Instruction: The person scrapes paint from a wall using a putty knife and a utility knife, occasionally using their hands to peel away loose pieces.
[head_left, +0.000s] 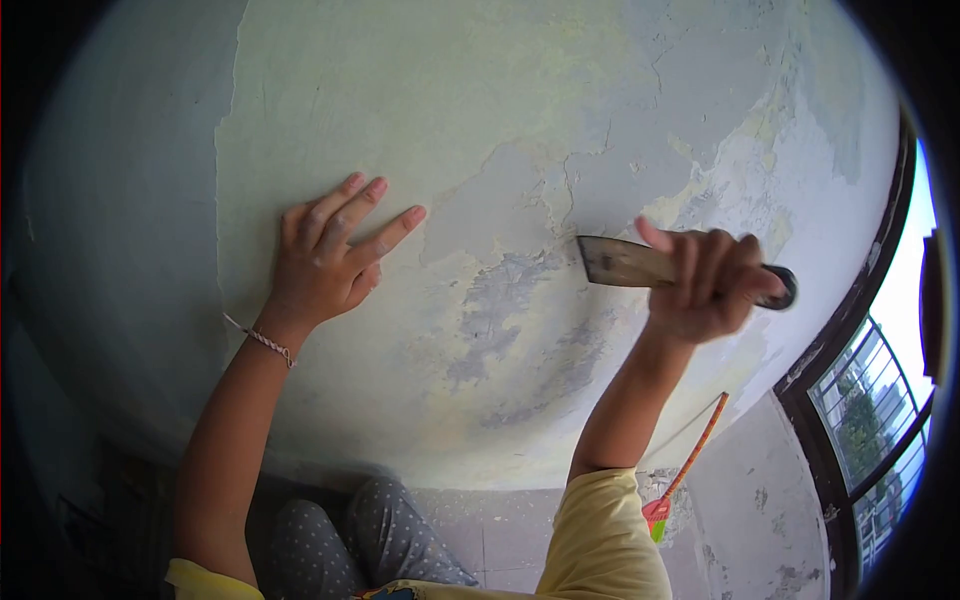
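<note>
head view: person facing a pale green and white painted wall (400,110), both bare hands raised to it.
scraper: flat, worn metal scraper with a dark rounded handle end (625,264), in front of the wall, blade pointing left, its edge at or just beside cracked paint. contact can't be confirmed.
right hand: right hand (705,290), fingers closed round the handle, one digit sticking out toward the blade. slightly blurred.
left hand: left hand (328,250), fingers spread, holding nothing, looks braced on the wall. braided cord bracelet (268,343) at the wrist.
worn patch: rough dark grey patch (505,300) between the hands, paint edges broken around it.
step: judging by blade and flakes, scraping at loose paint.
next move calls for: blade low to the surface, edge under a lifted flake, steady pressure, left hand out of the blade's path.
lower right: orange-striped stick with a red and green end (697,447), near a dark-framed barred window (865,400).
writing: no brand or label readable; shirt print cut off.
</note>
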